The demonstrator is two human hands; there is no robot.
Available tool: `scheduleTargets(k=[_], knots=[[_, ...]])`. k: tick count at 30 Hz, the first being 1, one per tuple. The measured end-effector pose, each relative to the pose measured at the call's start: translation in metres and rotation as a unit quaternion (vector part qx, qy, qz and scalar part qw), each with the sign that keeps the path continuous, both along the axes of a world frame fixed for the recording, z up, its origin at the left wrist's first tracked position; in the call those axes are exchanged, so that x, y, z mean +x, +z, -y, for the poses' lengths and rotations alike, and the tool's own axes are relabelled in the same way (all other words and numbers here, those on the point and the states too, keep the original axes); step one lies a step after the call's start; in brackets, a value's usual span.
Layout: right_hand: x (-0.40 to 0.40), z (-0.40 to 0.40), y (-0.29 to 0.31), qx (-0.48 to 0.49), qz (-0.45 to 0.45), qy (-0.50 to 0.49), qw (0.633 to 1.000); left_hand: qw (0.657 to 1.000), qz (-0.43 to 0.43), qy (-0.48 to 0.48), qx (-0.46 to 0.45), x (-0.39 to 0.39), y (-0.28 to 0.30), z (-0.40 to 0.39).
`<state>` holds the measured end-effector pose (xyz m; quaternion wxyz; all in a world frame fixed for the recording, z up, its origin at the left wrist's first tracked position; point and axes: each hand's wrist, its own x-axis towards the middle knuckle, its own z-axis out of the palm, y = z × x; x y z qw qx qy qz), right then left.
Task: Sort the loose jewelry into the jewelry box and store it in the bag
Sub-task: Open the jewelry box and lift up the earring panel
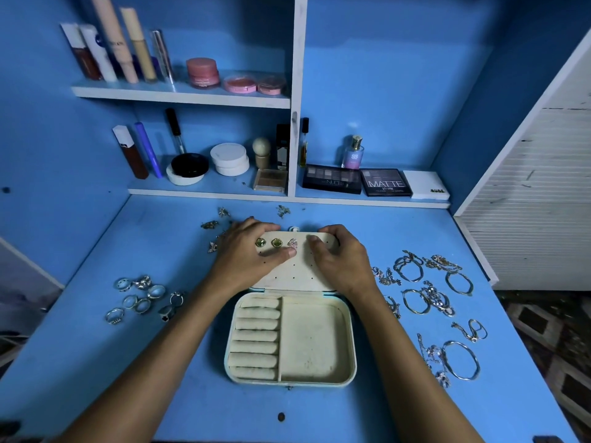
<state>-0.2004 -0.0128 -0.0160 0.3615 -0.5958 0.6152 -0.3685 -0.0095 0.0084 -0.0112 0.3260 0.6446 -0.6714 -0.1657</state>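
Note:
A cream jewelry box point(315, 377) lies open mid-table, with ring rolls on its left and a bare compartment on its right. Its raised lid point(299, 276) carries a perforated earring panel holding two green earrings point(268, 243) and a pink one point(292, 243). My left hand point(249, 254) grips the lid's upper left edge, thumb tip pressing beside the pink earring. My right hand point(340, 259) grips the lid's upper right corner, thumb on the panel. Several rings point(140, 298) lie at the left, loose earrings point(214, 225) behind the left hand, bracelets and chains point(428, 292) at the right. No bag is in view.
Shelves at the back hold cosmetics: tubes point(112, 49), pink jars point(203, 73), compacts point(228, 159), a perfume bottle point(353, 151) and eyeshadow palettes point(385, 182). A white slatted panel point(537, 199) borders the right side. A small dark spot point(281, 417) marks the table's near edge.

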Motion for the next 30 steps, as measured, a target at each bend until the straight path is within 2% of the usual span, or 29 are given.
scheduleTargets(k=[6,15,19,30], knots=[[0.003,-0.002,0.011,0.006,-0.022,0.029,0.999,1.0,-0.027,-0.002,-0.002,0.002,-0.003,0.001],[0.008,0.001,0.003,0.002,-0.052,0.008,0.999,0.999,-0.035,-0.003,0.011,0.008,0.0,0.021],[0.009,0.002,0.002,-0.006,-0.064,0.002,0.998,0.997,-0.073,-0.013,0.0,0.01,0.016,0.038],[0.01,0.003,0.0,-0.008,-0.075,0.0,0.997,0.992,0.049,-0.111,0.029,0.023,0.015,0.088]])
